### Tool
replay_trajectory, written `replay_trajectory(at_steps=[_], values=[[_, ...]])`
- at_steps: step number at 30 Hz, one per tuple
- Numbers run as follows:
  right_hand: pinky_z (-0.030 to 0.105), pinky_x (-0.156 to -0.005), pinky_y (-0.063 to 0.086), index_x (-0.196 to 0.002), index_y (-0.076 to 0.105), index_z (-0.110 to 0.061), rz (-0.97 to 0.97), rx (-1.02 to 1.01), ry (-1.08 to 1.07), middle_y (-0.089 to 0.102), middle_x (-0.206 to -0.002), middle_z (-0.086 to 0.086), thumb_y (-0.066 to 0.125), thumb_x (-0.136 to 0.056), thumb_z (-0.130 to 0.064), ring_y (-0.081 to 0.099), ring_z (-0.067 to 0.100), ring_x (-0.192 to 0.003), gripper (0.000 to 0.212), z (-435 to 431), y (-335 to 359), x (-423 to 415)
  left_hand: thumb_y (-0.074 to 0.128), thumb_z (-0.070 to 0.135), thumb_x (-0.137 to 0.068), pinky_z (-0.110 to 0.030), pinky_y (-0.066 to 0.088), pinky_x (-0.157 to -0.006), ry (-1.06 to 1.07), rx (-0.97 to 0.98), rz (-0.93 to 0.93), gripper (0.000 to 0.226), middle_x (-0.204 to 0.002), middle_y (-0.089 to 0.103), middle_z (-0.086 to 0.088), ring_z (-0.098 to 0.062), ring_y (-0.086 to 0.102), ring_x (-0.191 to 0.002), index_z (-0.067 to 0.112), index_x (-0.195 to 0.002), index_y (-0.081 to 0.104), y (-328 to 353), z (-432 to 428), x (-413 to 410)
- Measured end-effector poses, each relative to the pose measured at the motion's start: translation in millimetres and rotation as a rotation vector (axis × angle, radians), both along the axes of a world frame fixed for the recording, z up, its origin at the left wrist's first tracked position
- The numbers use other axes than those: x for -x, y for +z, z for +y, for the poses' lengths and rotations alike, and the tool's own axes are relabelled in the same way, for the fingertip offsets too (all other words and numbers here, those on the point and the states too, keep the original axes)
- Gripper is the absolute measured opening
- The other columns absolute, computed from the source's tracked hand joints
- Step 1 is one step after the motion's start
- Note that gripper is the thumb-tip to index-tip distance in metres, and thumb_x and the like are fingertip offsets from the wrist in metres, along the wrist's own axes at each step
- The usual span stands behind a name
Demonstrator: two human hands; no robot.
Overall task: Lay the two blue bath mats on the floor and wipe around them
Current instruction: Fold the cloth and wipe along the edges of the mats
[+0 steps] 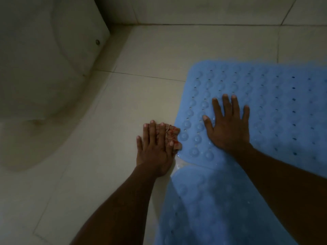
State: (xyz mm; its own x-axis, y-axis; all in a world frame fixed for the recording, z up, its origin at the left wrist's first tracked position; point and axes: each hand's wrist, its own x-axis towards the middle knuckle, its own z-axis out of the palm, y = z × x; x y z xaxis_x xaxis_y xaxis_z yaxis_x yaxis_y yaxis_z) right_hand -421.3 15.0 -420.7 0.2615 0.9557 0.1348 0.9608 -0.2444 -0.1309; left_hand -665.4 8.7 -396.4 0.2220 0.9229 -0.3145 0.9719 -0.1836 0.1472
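Two blue bath mats with raised bumps and small holes lie flat on the tiled floor. The far mat [276,106] fills the right side and the near mat [208,209] lies just in front of it. My right hand [228,126] rests flat on the far mat with its fingers spread. My left hand [154,149] presses a small crumpled cloth [170,135] with red marks onto the floor tiles, right beside the far mat's left edge. A wet patch shows between the two mats.
A white toilet base [40,71] stands at the left, with a bolt on its side. The tiled wall [203,9] runs along the back. Pale floor tiles [145,55] lie bare between the toilet and the mats.
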Motion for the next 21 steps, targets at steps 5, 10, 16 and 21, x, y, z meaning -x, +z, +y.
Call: replay_trajectory(at_steps=[5, 10, 16, 21], values=[[0.063, -0.12, 0.011, -0.157, 0.029, -0.02, 0.054, 0.021, -0.005, 0.021, -0.166, 0.014, 0.028, -0.098, -0.059, 0.012, 0.035, -0.155, 0.071, -0.9, 9.8, 0.4, -0.006, 0.062, -0.089, -0.051, -0.007, -0.125, 0.026, 0.119, 0.108, 0.079, -0.166, -0.03, -0.004, -0.026, -0.028, -0.152, 0.025, -0.157, -0.023, 13.5, 2.8, -5.6], [0.065, -0.119, 0.011, -0.16, 0.017, -0.02, 0.084, 0.123, 0.011, 0.011, -0.168, 0.015, 0.022, -0.098, -0.061, 0.005, 0.036, -0.155, 0.075, -0.3, 18.1, -1.5, 0.018, 0.048, -0.107, -0.05, -0.009, -0.123, 0.101, 0.258, 0.127, 0.069, -0.167, -0.025, -0.009, -0.029, -0.024, -0.153, 0.019, -0.161, -0.015, 35.6, 8.1, -26.2], [0.064, -0.12, 0.009, -0.161, 0.015, -0.02, 0.086, 0.149, 0.01, 0.007, -0.168, 0.014, 0.022, -0.098, -0.062, 0.003, 0.035, -0.156, 0.076, 0.6, 19.1, -2.4, 0.005, 0.057, -0.101, -0.052, -0.001, -0.125, 0.091, 0.221, 0.112, 0.074, -0.165, -0.03, -0.011, -0.033, -0.027, -0.152, 0.019, -0.159, -0.021, 20.3, 7.4, -19.1], [0.063, -0.12, 0.008, -0.16, 0.022, -0.02, 0.086, 0.142, -0.001, 0.014, -0.168, 0.014, 0.025, -0.098, -0.06, 0.005, 0.034, -0.156, 0.074, 2.9, 18.0, -1.1, -0.006, 0.061, -0.088, -0.047, -0.007, -0.123, 0.028, 0.062, 0.015, 0.074, -0.164, -0.031, -0.007, -0.027, -0.029, -0.151, 0.026, -0.15, -0.028, 5.0, 40.9, -21.1]])
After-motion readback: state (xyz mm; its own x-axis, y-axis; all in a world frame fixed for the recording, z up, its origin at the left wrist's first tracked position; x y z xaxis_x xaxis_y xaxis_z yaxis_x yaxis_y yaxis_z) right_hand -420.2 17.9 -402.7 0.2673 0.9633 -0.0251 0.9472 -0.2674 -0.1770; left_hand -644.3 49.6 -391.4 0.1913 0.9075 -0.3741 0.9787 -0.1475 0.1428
